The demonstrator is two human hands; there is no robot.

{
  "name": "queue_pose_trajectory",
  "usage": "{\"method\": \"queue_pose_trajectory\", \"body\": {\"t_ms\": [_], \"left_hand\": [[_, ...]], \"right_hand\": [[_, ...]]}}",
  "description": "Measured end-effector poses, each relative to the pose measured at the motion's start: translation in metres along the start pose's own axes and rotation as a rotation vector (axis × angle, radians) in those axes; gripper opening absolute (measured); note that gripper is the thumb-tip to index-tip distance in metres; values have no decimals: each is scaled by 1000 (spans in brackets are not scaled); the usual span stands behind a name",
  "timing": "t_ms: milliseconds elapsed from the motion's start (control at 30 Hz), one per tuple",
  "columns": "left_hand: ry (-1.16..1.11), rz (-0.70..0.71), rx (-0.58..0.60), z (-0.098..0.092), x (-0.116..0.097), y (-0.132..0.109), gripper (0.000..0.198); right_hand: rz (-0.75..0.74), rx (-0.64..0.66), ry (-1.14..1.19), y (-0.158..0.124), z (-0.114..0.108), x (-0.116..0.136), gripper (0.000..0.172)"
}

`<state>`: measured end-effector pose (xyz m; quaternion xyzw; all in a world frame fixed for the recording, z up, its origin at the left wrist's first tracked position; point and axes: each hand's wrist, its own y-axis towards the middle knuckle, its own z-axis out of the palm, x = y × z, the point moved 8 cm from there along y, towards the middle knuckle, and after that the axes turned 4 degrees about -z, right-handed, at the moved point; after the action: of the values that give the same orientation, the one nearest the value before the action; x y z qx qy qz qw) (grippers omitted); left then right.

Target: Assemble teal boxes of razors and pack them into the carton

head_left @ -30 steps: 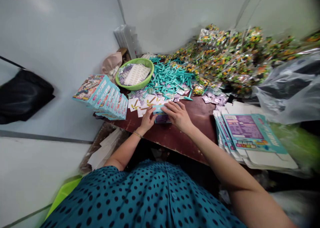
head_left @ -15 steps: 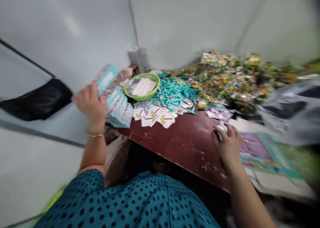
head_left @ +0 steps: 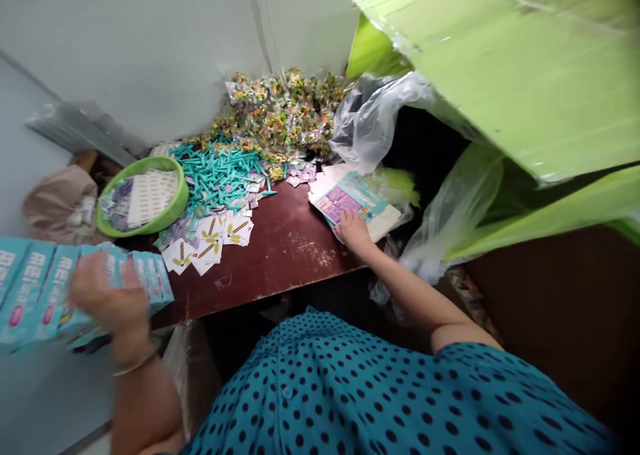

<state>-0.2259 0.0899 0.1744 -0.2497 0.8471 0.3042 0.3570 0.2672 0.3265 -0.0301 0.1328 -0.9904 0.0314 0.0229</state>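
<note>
My left hand [head_left: 113, 298], smeared by motion, is at the row of teal printed boxes [head_left: 30, 292] at the table's left end. Its fingers are too blurred to show whether they grip a box. On the right, my right hand [head_left: 354, 232] lies with its fingertips on a teal and purple printed piece [head_left: 345, 202], flat on a pale sheet or card. Those fingers look stretched out, though the thumb side is partly hidden. Between the hands, white cards with a printed picture [head_left: 205, 255] lie fanned on the dark red table [head_left: 280, 248].
A green basin [head_left: 183, 198] holds printed strips and small packets. Beyond the cards are a heap of teal sticks [head_left: 217, 175] and a pile of clear packets with colourful contents [head_left: 285, 118]. Clear plastic [head_left: 370, 115] and a large light-green flap [head_left: 500, 75] stand at right.
The view has swung right, bringing in the green flap. My left hand no longer shows the box it held raised. My right hand has moved onto the teal and purple printed piece.
</note>
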Motion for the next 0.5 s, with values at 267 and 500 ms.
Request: {"method": "queue_pose_trajectory", "body": {"t_ms": [267,500], "left_hand": [[-940,-889,517,275,0,-169,52],[-1073,-883,384,237,33,-149,59]], "right_hand": [[-623,-42,363,-102,-31,178,31],[-311,-111,850,-46,-38,166,92]]}}
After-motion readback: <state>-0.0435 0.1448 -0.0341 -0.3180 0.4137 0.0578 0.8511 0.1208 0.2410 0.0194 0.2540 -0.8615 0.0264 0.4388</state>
